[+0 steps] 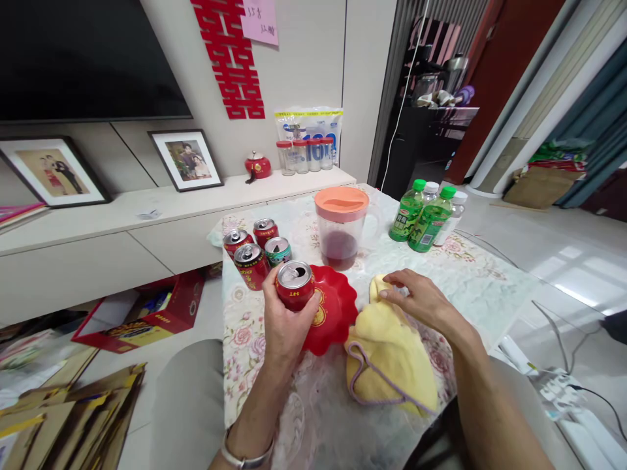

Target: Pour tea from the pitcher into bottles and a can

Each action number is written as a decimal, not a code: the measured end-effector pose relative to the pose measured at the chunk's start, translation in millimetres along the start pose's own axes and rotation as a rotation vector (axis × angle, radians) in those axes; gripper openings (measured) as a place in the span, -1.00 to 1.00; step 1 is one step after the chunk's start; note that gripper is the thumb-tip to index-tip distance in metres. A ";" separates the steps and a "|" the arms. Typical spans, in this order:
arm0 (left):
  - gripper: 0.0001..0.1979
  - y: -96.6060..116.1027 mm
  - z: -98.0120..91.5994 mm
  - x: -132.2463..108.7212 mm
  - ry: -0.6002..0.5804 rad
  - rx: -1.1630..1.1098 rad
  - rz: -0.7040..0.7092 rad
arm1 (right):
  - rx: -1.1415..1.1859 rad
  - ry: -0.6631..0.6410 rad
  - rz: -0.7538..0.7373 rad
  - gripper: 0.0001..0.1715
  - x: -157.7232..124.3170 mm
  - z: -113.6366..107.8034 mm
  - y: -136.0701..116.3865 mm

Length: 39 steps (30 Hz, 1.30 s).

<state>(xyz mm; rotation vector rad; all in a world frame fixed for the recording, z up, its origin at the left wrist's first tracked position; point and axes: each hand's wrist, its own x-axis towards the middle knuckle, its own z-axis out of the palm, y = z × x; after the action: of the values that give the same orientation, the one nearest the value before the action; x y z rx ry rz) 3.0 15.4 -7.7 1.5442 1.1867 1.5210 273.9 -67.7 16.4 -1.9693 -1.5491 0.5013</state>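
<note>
My left hand [285, 329] is wrapped round an opened red can [295, 290], held upright over the left edge of a red scalloped plate [337, 310]. At the right of the plate lies a crumpled yellow cloth [392, 365] with a purple edge. My right hand [416, 297] pinches the cloth's upper end between thumb and fingers. Behind the held can stand several more cans, red ones [251, 266] and a green one [277, 250]. A clear pitcher [341, 238] with an orange lid and dark liquid stands behind the plate.
Green-capped bottles [430, 219] and white-capped ones stand at the table's back right. The flowered tablecloth [245, 365] covers the table. Beyond it, a white cabinet [196, 202] bears framed photos, a red pot [258, 165] and glass jars [301, 156]. A red box [147, 313] sits at the left.
</note>
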 end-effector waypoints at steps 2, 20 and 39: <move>-0.23 -1.3 3.0 -4.1 -0.019 0.003 -0.001 | -0.071 -0.005 0.071 -0.44 -3.1 -4.6 10.5; -0.24 -5.2 6.2 -13.2 -0.058 0.040 0.024 | 0.509 0.044 0.108 -0.24 -6.4 0.2 18.1; -0.21 -6.5 5.7 -13.5 -0.092 -0.010 -0.065 | 0.230 -0.045 0.000 -0.42 -9.9 20.3 13.9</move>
<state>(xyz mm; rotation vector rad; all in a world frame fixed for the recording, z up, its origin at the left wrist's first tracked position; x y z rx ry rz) 8.8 6.2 -19.5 1.5373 1.1635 1.3973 269.3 -75.2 -8.6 -1.7943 -1.4480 0.6960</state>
